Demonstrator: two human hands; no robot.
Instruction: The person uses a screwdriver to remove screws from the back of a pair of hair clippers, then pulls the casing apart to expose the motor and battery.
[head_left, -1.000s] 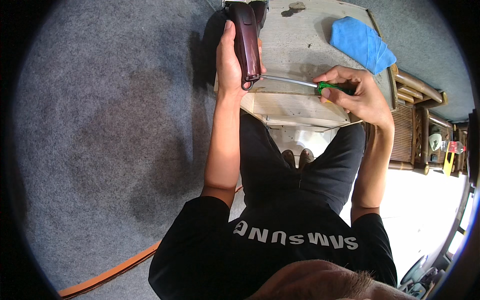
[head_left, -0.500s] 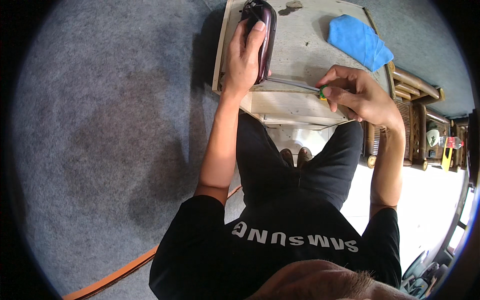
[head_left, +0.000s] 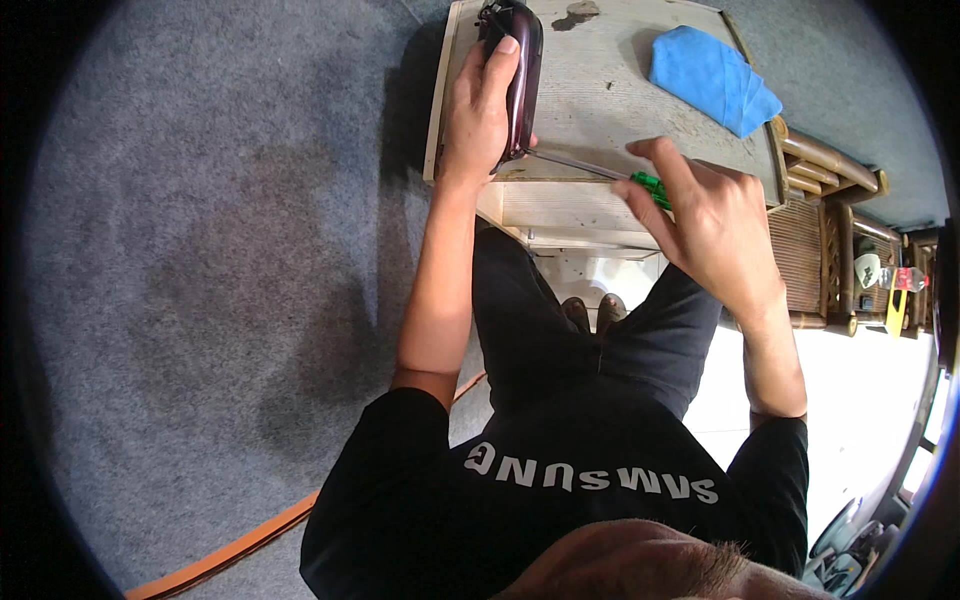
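Observation:
A glossy dark maroon casing (head_left: 522,90), long and rounded, with black parts at its far end, stands over the left side of the small wooden table. My left hand (head_left: 480,110) is wrapped round it, thumb lying along its top. From the right, a screwdriver (head_left: 580,165) with a green handle and a thin metal shaft reaches across, its tip at the casing's near end. My right hand (head_left: 705,215) has the handle under the thumb and palm, with the index finger raised off it. The exact spot the tip touches is too small to tell.
The pale wooden table (head_left: 590,110) carries a folded blue cloth (head_left: 712,80) at its right and a dark stain at the far edge. An open drawer (head_left: 570,210) juts out toward my knees. Bamboo furniture (head_left: 805,240) stands at the right, with a bottle (head_left: 903,280) on it.
My right hand has turned over the screwdriver handle and shifted nearer to me, its index finger now lifted. The casing has moved slightly left in my left hand.

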